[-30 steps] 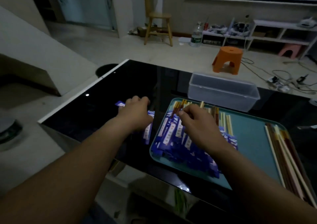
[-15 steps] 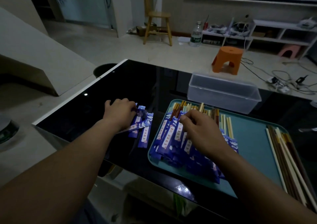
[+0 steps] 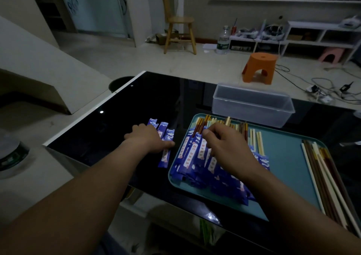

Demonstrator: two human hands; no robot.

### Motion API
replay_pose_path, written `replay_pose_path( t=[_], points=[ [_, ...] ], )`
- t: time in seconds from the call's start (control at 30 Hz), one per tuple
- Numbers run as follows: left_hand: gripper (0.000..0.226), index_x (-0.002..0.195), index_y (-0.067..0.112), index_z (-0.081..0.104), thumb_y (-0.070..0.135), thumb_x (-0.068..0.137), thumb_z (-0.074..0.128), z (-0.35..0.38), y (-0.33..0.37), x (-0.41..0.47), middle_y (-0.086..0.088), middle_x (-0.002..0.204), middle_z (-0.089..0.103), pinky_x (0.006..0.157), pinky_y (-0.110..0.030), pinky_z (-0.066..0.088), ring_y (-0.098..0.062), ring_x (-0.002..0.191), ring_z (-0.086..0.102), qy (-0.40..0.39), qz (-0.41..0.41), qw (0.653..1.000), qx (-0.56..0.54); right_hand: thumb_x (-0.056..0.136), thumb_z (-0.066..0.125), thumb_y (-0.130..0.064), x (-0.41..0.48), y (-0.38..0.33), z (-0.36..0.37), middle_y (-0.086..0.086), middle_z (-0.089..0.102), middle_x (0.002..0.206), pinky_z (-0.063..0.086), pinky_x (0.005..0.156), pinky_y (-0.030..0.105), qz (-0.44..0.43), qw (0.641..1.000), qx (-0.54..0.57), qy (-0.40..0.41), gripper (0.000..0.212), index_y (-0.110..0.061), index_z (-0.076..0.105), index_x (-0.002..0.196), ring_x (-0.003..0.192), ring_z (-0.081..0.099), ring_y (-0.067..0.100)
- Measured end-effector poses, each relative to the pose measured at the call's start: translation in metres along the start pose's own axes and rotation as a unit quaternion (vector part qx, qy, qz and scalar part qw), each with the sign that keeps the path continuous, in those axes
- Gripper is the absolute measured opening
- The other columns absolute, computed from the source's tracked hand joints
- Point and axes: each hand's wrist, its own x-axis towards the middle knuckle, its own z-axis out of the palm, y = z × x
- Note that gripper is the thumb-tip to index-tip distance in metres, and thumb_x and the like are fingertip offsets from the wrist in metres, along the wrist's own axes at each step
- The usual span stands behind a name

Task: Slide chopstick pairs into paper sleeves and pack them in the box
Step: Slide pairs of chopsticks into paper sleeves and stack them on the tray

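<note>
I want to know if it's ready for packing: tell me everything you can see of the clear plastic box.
The clear plastic box is a long rectangular tub of translucent plastic with a flared rim and rounded corners. It has no lid on and looks empty. It stands upright on the glossy black table, just beyond the far edge of the teal tray; whether they touch is unclear. Neither the left hand nor the right hand touches it.
</note>
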Motion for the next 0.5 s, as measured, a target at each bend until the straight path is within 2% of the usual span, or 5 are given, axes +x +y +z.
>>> replay_pose_path(
  t=[0.17, 0.37, 0.5],
  points=[
    [0.103, 0.153, 0.009, 0.036, 0.074, 0.08, 0.069, 0.004, -0.001, 0.007, -0.019, 0.151, 0.039, 0.112, -0.048, 0.04, -0.038, 0.139, 0.037, -0.002, 0.031, 1.0, -0.003, 0.107, 0.051, -0.038, 0.0, 0.004, -0.002, 0.003, 0.065, 0.079, 0.058, 0.078, 0.053, 0.0, 1.0, -0.002, 0.003, 0.028, -0.023, 0.061, 0.086, 0.076, 0.065, 0.025],
    [0.048, 0.131, 0.008, 0.054, 0.037, 0.095, 0.067, 0.009, 0.006, 0.006, -0.017, 0.132, 0.05, 0.098, -0.041, 0.045, -0.037, 0.119, 0.054, 0.052, 0.118, 0.99, -0.054, 0.107, 0.051, -0.038, 0.0, 0.012, -0.008, 0.002, 0.064, 0.078, 0.058, 0.073, 0.046, -0.003, 1.0, -0.022, 0.002, 0.03, -0.022, 0.06, 0.084, 0.074, 0.063, 0.024],
    [0.045, 0.129, 0.008, 0.053, 0.036, 0.096, 0.065, 0.015, 0.012, 0.008, -0.015, 0.128, 0.052, 0.09, -0.041, 0.05, -0.033, 0.109, 0.059, 0.062, 0.104, 0.989, -0.087, 0.108, 0.051, -0.037, -0.002, 0.014, -0.011, 0.003, 0.063, 0.078, 0.055, 0.069, 0.042, -0.001, 1.0, -0.018, 0.001, 0.03, -0.02, 0.061, 0.085, 0.073, 0.063, 0.025]
  ],
)
